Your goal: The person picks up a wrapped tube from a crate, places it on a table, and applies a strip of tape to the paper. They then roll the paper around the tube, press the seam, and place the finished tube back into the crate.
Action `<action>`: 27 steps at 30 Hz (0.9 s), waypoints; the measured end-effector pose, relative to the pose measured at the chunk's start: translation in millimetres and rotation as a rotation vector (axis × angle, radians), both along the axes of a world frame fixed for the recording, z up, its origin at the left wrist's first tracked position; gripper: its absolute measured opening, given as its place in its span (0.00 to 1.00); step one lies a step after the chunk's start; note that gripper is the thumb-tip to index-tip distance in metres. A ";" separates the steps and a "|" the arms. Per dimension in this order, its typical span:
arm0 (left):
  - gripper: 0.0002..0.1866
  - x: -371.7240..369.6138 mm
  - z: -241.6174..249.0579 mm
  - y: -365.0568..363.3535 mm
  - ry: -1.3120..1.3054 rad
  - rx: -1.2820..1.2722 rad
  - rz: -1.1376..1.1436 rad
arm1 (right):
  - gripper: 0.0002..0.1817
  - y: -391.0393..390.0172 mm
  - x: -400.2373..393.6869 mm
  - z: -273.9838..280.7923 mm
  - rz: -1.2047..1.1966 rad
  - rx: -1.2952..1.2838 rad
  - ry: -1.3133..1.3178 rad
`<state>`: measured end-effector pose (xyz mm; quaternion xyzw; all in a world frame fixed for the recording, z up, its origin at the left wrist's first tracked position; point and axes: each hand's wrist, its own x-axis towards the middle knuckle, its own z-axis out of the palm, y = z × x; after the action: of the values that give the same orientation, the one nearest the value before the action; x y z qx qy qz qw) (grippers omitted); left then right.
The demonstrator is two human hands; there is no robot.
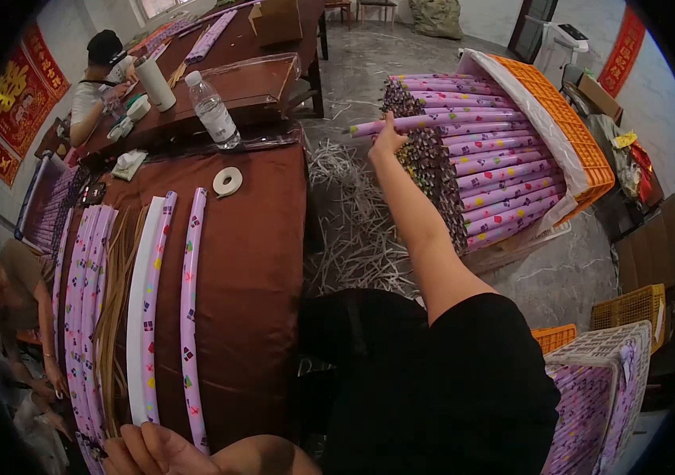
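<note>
My right hand (389, 141) reaches out to the stacked tubes and is closed around one purple printed tube (365, 128), near its left end. Beneath that hand, the stack of purple tubes (504, 162) lies with its dark, ragged ends facing left. My left hand (151, 451) is low at the table's front edge, fingers curled together; I cannot make out anything in it. Just beyond it lie a single purple tube (189, 317), a white strip with a printed purple edge (141, 309), brown strips (118, 293) and several more purple tubes (80, 317).
The brown-covered table (250, 261) bears a tape roll (227, 182), a water bottle (213, 111) and a flask (154, 83). An orange crate (563, 107) stands right, shredded paper (361, 214) on the floor, a filled crate (591, 368) lower right. Two people sit left.
</note>
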<state>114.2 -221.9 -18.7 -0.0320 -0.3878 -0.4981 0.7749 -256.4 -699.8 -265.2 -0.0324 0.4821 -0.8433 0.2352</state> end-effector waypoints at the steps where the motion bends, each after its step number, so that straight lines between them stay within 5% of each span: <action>1: 0.15 0.2 -0.7 -0.6 0.002 0.000 0.001 | 0.30 1.1 -9.2 3.2 0.049 -0.026 -0.110; 3: 0.15 0.8 -2.3 -1.9 0.005 0.001 0.001 | 0.16 -0.3 -36.9 -5.7 0.207 -0.133 -0.238; 6: 0.15 0.9 -3.5 -5.1 0.007 0.002 -0.002 | 0.25 8.3 -62.9 -15.1 0.386 -0.150 -0.211; 11: 0.15 3.0 -4.7 -8.4 0.004 0.006 0.003 | 0.17 25.4 -52.8 -12.2 0.316 -0.062 0.006; 14: 0.15 5.1 -5.1 -10.4 0.003 0.006 0.008 | 0.18 38.1 -30.1 -19.9 0.350 0.250 0.108; 16: 0.15 5.7 -5.7 -12.1 0.003 0.006 0.010 | 0.18 59.7 -10.0 -30.5 0.386 0.422 0.992; 18: 0.15 6.1 -6.0 -13.3 -0.001 0.009 0.009 | 0.16 83.8 3.2 -1.2 0.564 0.444 1.171; 20: 0.15 7.6 -5.3 -13.1 -0.007 0.014 0.010 | 0.19 80.7 5.8 -9.3 0.341 0.180 2.114; 24: 0.15 11.0 -5.2 -10.8 -0.010 0.015 0.019 | 0.32 54.1 3.9 -28.2 0.034 0.424 2.519; 26: 0.15 12.4 -6.1 -9.2 -0.009 0.012 0.027 | 0.40 45.8 -5.7 -33.1 -0.130 1.049 2.590; 27: 0.15 13.3 -6.5 -8.5 -0.009 0.011 0.030 | 0.43 45.5 -16.2 -27.3 -0.003 1.006 2.573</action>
<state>127.4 -230.4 -25.2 -0.0198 -0.3889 -0.4886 0.7808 -272.6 -654.3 -292.5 -0.6928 0.6077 0.0429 -0.3859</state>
